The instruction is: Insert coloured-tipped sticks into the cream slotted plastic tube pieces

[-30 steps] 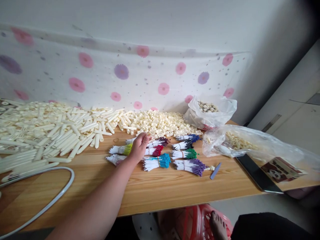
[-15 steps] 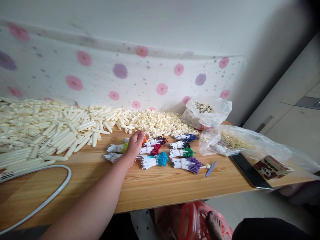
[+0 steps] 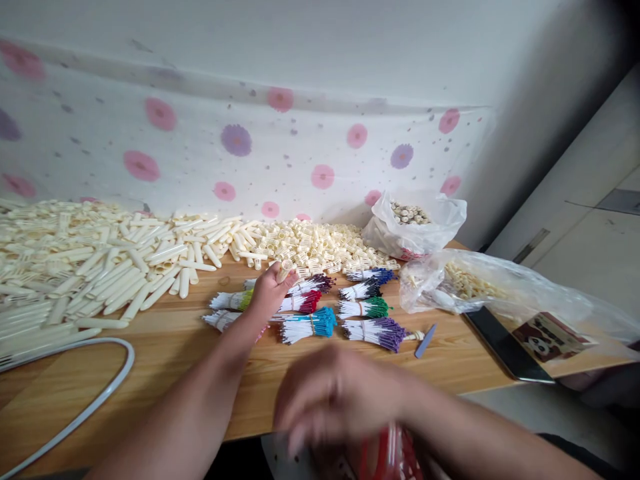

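Observation:
My left hand [image 3: 267, 291] is closed over the bundles, its fingers around a small cream plastic piece [image 3: 285, 268] whose end shows at the top. Beneath and beside it lie banded bundles of thin white sticks with coloured tips, among them a red bundle [image 3: 306, 302], a light blue bundle [image 3: 309, 324] and a yellow bundle [image 3: 231, 301]. My right hand [image 3: 335, 393] hangs near the table's front edge, fingers bent downward and smeared by motion. Whether it holds anything I cannot make out. A purple bundle [image 3: 375, 331] lies beyond it.
Long cream plastic tubes [image 3: 120, 280] are heaped at the left, short cream pieces [image 3: 320, 243] at the back. Plastic bags [image 3: 420, 230] with small parts stand at the right, near a dark phone [image 3: 505, 343] and a small blue-grey blade-like piece [image 3: 425, 341]. A white cable [image 3: 107, 393] curves at left.
My right hand has come into view from the lower right. My left hand has turned a little, and the cream piece in its fingers now shows. The view has shifted slightly.

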The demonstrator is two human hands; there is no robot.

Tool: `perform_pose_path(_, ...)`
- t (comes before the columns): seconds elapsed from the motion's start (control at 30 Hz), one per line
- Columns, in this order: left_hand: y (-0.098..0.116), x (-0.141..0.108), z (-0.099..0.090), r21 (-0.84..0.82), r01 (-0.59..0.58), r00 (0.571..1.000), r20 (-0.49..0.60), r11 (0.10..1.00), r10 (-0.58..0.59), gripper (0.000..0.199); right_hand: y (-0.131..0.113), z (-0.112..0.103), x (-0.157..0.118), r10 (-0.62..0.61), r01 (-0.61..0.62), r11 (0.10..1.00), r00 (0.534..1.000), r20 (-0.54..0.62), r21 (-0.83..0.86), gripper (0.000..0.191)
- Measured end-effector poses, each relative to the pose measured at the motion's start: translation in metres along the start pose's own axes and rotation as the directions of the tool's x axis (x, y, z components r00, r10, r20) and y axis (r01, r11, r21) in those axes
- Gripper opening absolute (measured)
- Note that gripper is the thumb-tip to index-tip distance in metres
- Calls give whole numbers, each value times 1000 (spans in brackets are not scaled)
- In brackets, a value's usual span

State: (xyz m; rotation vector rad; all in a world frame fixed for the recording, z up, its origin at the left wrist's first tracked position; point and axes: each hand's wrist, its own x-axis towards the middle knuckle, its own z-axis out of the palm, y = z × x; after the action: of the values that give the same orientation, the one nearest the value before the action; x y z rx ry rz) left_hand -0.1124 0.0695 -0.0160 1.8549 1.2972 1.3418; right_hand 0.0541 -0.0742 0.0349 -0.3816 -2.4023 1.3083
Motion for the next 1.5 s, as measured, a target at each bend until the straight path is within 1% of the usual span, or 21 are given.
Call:
perform_pose_path(0.03, -1, 1, 0, 21, 15, 1000, 4, 1000, -15, 29, 12, -26, 3, 97, -117, 983, 986, -139, -144, 17)
perform_pose_path(0.07, -2, 1, 1, 43, 29, 1000, 12, 999, -29, 27, 24, -50, 5, 183, -267, 922, 939, -290, -281, 18)
perform_pose_path(0.1, -2, 2, 1, 63, 39, 999, 25, 997, -41, 26, 37, -70, 7, 257, -468, 775, 848, -464, -425, 17)
perform_pose_path(0.13, -2, 3, 1, 81, 46, 998, 42, 996, -50, 25, 49, -87, 9, 275, -544, 704, 802, -530, -458, 19)
perform_pose_path(0.17, -2, 3, 1, 97, 49, 997, 63, 994, -55, 24, 61, -100, 11, 277, -584, 653, 777, -566, -482, 20)
perform_pose_path(0.2, -2, 4, 2, 113, 47, 995, 85, 992, -57, 23, 71, -109, 14, 279, -612, 603, 763, -584, -512, 20)
perform_pose_path(0.27, -3, 4, 3, 147, 42, 991, 122, 988, -60, 22, 88, -118, 21, 285, -621, 541, 770, -571, -567, 19)
perform_pose_path(0.37, -4, 4, 5, 214, 41, 986, 152, 976, -75, 25, 103, -119, 35, 321, -618, 447, 786, -529, -647, 19)
perform_pose_path(0.6, -8, 5, 6, 334, 49, 973, 195, 941, -120, 20, 110, -114, 56, 400, -590, 270, 787, -469, -761, 20)
perform_pose_path(0.77, -7, 5, 7, 372, 68, 975, 171, 926, -140, 18, 117, -113, 59, 399, -554, 193, 798, -450, -810, 20)
perform_pose_path(0.9, -6, 5, 7, 360, 73, 978, 157, 930, -137, 15, 111, -118, 56, 360, -502, 172, 833, -420, -847, 18)
perform_pose_path(1.07, 5, 4, -1, 242, 75, 972, 200, 967, -125, 22, 76, -117, 41, 265, -469, 157, 868, -420, -869, 21)
perform_pose_path(1.17, 18, 0, -4, -26, 151, 937, 322, 988, -134, 31, 60, -105, 32, 188, -383, 211, 919, -347, -899, 17)
perform_pose_path(1.23, 26, -4, -4, -207, 247, 899, 414, 947, -144, 31, 57, -98, 27, 102, -324, 257, 946, -308, -910, 15)
perform_pose_path(1.27, 28, -5, -3, -249, 291, 883, 443, 924, -159, 30, 57, -95, 25, 52, -302, 278, 952, -300, -912, 15)
perform_pose_path(1.33, 31, -8, 0, -254, 343, 863, 465, 904, -196, 27, 61, -92, 21, -59, -283, 308, 947, -315, -908, 16)
perform_pose_path(1.37, 31, -8, 1, -255, 355, 864, 456, 899, -212, 25, 63, -92, 18, -128, -296, 326, 927, -352, -898, 16)
perform_pose_path(1.4, 31, -8, 1, -263, 359, 871, 439, 895, -221, 23, 65, -93, 15, -215, -326, 357, 884, -416, -875, 16)
perform_pose_path(1.43, 30, -8, 2, -275, 357, 881, 418, 893, -224, 21, 68, -94, 12, -304, -366, 412, 807, -505, -834, 16)
perform_pose_path(1.47, 30, -8, 2, -288, 353, 890, 397, 890, -224, 21, 71, -95, 9, -373, -397, 494, 707, -601, -774, 19)
perform_pose_path(1.5, 30, -8, 2, -299, 347, 898, 379, 889, -224, 20, 74, -97, 6, -402, -399, 591, 607, -685, -701, 24)
